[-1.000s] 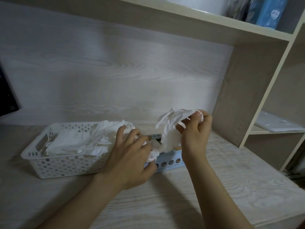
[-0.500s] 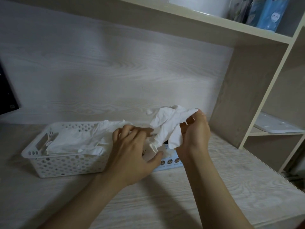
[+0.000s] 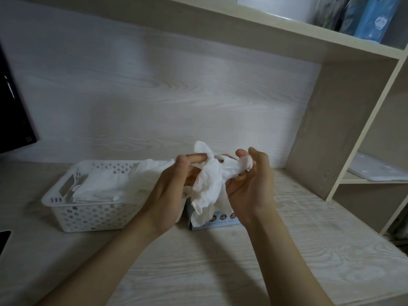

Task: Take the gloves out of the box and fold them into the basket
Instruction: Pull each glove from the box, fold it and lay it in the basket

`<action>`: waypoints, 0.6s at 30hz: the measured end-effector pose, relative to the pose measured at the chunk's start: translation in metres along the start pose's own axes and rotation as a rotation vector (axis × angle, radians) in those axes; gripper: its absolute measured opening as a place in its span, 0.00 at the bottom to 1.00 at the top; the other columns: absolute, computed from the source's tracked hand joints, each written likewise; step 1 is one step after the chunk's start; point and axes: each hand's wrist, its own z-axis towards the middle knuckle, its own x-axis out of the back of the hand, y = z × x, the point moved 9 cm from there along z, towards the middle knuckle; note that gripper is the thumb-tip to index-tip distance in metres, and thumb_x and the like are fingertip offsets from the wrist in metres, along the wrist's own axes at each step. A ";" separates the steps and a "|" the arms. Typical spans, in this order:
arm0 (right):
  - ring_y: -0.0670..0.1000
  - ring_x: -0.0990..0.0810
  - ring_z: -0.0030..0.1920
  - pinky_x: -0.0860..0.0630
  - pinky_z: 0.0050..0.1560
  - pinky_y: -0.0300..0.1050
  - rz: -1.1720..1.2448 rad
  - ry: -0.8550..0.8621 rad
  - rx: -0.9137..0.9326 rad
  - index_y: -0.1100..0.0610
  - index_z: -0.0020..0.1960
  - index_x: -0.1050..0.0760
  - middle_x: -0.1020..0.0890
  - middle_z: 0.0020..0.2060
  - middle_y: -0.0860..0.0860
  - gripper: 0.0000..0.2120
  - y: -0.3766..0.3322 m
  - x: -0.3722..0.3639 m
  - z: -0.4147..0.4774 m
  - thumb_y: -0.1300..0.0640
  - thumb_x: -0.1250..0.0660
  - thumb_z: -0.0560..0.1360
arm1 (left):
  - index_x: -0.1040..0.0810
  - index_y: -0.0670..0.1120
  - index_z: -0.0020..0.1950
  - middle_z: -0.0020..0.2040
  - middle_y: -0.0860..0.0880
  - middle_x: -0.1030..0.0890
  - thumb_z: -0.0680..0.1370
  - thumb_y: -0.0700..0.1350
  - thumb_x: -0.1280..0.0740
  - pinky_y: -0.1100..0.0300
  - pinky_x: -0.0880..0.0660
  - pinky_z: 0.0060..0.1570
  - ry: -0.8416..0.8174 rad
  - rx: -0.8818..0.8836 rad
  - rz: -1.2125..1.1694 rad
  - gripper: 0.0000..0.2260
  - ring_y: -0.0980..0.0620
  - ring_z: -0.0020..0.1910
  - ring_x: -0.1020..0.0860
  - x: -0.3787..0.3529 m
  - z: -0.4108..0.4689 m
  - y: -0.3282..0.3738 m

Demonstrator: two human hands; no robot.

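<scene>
At centre frame you pinch one crumpled white glove between your left hand and right hand above the glove box, still unfolded, while folded gloves already fill the white basket at left.

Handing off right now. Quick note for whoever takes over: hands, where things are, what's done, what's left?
Left hand: pinches the top of a crumpled white glove.
Right hand: grips the glove's other end.
The glove hangs unfolded above the box.
Basket, left of the box: holds a pile of folded gloves.
Left: fold this glove and lay it in the basket. Whether the box holds more is hidden.
</scene>
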 end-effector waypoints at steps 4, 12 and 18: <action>0.58 0.16 0.50 0.20 0.52 0.54 -0.350 -0.025 0.112 0.52 0.65 0.25 0.15 0.51 0.58 0.23 0.001 0.003 0.003 0.56 0.25 0.72 | 0.19 0.50 0.65 0.53 0.50 0.14 0.83 0.36 0.33 0.55 0.20 0.55 0.092 -0.067 0.056 0.14 0.50 0.55 0.16 0.010 0.003 0.004; 0.52 0.15 0.58 0.16 0.53 0.52 -0.830 -0.181 0.248 0.42 0.65 0.20 0.16 0.58 0.50 0.28 0.000 -0.006 -0.006 0.53 0.15 0.69 | 0.15 0.48 0.57 0.51 0.52 0.13 0.82 0.34 0.31 0.50 0.15 0.52 0.238 -0.031 0.061 0.11 0.52 0.50 0.13 0.029 0.003 -0.003; 0.54 0.17 0.41 0.19 0.41 0.49 -0.860 -0.031 0.249 0.57 0.47 0.14 0.13 0.42 0.55 0.08 -0.004 0.005 -0.003 0.55 0.28 0.81 | 0.13 0.51 0.52 0.48 0.54 0.13 0.78 0.51 0.26 0.56 0.19 0.51 0.258 0.012 0.107 0.07 0.54 0.51 0.16 0.040 0.004 -0.003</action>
